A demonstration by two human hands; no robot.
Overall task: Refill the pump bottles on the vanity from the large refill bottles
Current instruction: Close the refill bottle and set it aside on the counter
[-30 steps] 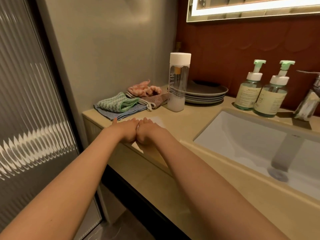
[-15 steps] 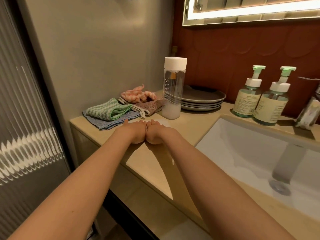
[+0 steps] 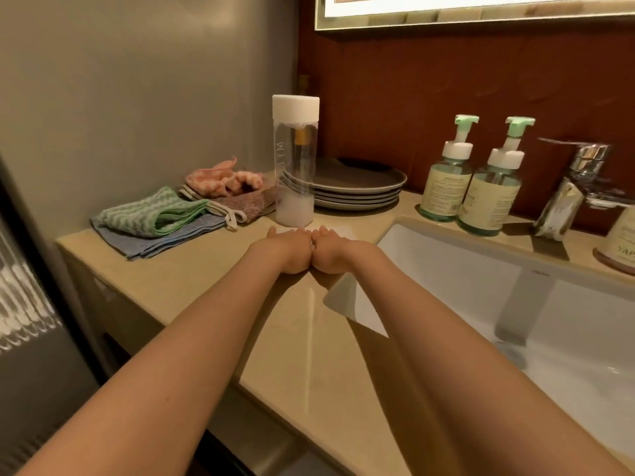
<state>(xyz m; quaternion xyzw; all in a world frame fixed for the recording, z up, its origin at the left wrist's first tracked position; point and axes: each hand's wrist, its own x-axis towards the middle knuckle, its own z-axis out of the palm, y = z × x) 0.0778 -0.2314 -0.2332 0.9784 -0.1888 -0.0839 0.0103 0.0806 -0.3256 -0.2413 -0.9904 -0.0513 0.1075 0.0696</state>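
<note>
Two pump bottles with pale green heads and cream labels stand side by side behind the sink, the left pump bottle point(image 3: 446, 182) just touching the right pump bottle point(image 3: 492, 194). A tall clear refill bottle point(image 3: 295, 159) with a white cap holds a little white liquid at its bottom. My left hand point(image 3: 290, 249) and my right hand point(image 3: 331, 250) lie palm down on the vanity top point(image 3: 192, 280), pressed side to side just in front of the tall bottle. Neither hand holds anything. A pale flat patch point(image 3: 343, 231) shows under my fingertips.
Several grey plates point(image 3: 359, 187) are stacked behind the tall bottle. Folded cloths point(image 3: 154, 218) and a pink one point(image 3: 223, 180) lie at the left by the wall. The white sink point(image 3: 481, 269), a chrome tap point(image 3: 570, 190) and a jar point(image 3: 622, 242) are to the right.
My joined hands have slid a little forward toward the tall bottle, and my view has moved closer to the vanity. Nothing was picked up.
</note>
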